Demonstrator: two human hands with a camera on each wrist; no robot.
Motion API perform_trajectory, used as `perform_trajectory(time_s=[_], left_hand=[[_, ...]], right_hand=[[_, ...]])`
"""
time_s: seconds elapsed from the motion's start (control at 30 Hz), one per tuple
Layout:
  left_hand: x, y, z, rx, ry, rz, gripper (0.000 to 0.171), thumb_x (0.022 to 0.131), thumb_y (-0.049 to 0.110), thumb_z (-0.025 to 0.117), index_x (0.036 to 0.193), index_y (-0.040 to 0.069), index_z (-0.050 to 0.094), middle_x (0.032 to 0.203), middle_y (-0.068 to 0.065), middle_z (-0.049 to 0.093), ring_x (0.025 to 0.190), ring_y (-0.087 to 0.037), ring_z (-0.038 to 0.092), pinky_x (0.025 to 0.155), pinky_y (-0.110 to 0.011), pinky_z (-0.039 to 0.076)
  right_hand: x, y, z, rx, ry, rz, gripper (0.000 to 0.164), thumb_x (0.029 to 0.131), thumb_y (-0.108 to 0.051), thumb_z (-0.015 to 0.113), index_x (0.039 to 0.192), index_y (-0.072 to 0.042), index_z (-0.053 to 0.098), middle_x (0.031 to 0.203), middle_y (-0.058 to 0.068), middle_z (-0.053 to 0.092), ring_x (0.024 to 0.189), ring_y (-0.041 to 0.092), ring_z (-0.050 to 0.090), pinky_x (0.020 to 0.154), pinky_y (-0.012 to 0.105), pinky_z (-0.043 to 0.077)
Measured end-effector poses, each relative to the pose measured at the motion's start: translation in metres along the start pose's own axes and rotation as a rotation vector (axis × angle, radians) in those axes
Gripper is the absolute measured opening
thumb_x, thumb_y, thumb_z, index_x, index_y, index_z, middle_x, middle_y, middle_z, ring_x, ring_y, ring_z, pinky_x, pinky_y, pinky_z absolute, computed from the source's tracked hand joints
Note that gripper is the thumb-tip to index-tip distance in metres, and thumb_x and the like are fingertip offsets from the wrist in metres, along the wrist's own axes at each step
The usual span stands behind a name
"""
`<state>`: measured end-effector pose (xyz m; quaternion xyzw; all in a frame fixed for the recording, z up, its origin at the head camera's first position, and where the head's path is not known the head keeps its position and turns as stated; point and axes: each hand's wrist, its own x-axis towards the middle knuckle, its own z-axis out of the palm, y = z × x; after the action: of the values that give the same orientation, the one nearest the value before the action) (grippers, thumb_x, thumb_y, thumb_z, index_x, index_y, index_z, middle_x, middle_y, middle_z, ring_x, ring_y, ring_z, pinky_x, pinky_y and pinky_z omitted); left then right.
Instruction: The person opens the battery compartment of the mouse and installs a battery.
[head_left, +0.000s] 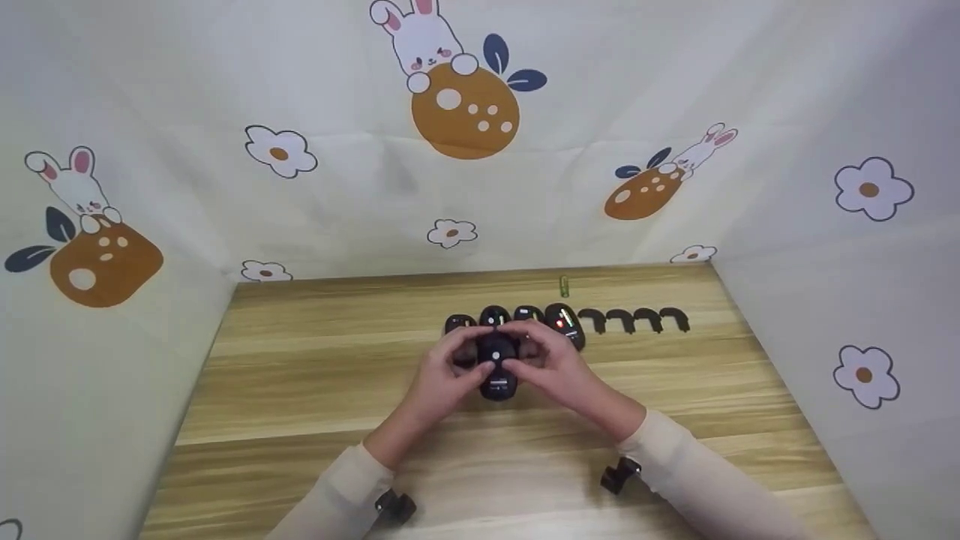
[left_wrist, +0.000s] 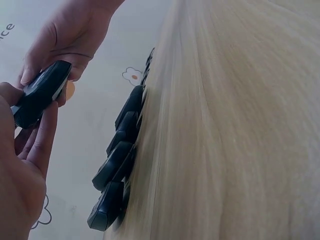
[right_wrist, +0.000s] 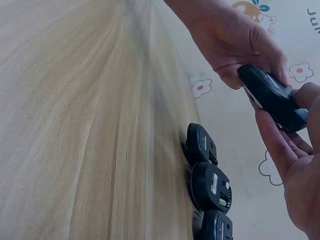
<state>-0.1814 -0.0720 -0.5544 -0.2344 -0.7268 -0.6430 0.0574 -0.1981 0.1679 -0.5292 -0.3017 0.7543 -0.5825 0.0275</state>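
Observation:
Both hands hold a black computer mouse [head_left: 497, 386] off the table, its underside with a pale round spot toward the head camera. My left hand [head_left: 450, 371] grips its left side, the thumb lying on the underside. From the right, my right hand [head_left: 559, 364] grips it the same way, and the fingertips of both hands nearly meet at its far end. In the left wrist view the mouse [left_wrist: 42, 92] shows edge-on between the hands. Just beyond them, several black mice lie in a row; the rightmost mouse [head_left: 564, 326] shows a red light.
Right of the row lie several curved black pieces, the farthest right being a hook-shaped piece [head_left: 675, 319]. A green battery [head_left: 565, 286] lies behind the mice. Patterned cloth walls [head_left: 360, 202] enclose the wooden table [head_left: 300, 375] at the back and sides.

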Motion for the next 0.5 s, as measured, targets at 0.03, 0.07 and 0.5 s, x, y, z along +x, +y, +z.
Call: perform_trajectory(time_s=[0.03,0.07,0.5], left_hand=[[0.0001,0.0002,0.0001,-0.007,-0.002,-0.01,0.048,0.098,0.007,0.083,0.144,0.008,0.069,0.131,-0.014,0.071,0.104,-0.035,0.074,0.072,-0.043,0.068],[0.0001,0.0004,0.0003,-0.014,-0.004,-0.02,0.048,0.098,0.007,0.083,0.144,0.008,0.069,0.13,-0.014,0.071,0.104,-0.034,0.075,0.073,-0.041,0.068],[0.0002,-0.0015,0.0028,-0.034,-0.025,-0.101,0.048,0.096,0.005,0.083,0.142,0.009,0.07,0.134,-0.013,0.071,0.109,-0.025,0.074,0.085,-0.042,0.068]], right_hand=[[0.0002,-0.0004,-0.0005,-0.003,-0.004,0.009,0.05,0.098,-0.01,0.084,0.146,-0.01,0.068,0.139,0.009,0.069,0.108,0.027,0.075,0.093,0.041,0.067],[0.0005,-0.0007,-0.0011,-0.009,-0.008,0.018,0.05,0.098,-0.011,0.084,0.145,-0.01,0.068,0.139,0.007,0.069,0.108,0.027,0.075,0.093,0.04,0.067],[0.0004,-0.0011,-0.0024,-0.015,0.021,0.054,0.042,0.101,-0.011,0.081,0.142,-0.015,0.071,0.128,0.009,0.072,0.087,0.025,0.077,0.074,0.039,0.069]])
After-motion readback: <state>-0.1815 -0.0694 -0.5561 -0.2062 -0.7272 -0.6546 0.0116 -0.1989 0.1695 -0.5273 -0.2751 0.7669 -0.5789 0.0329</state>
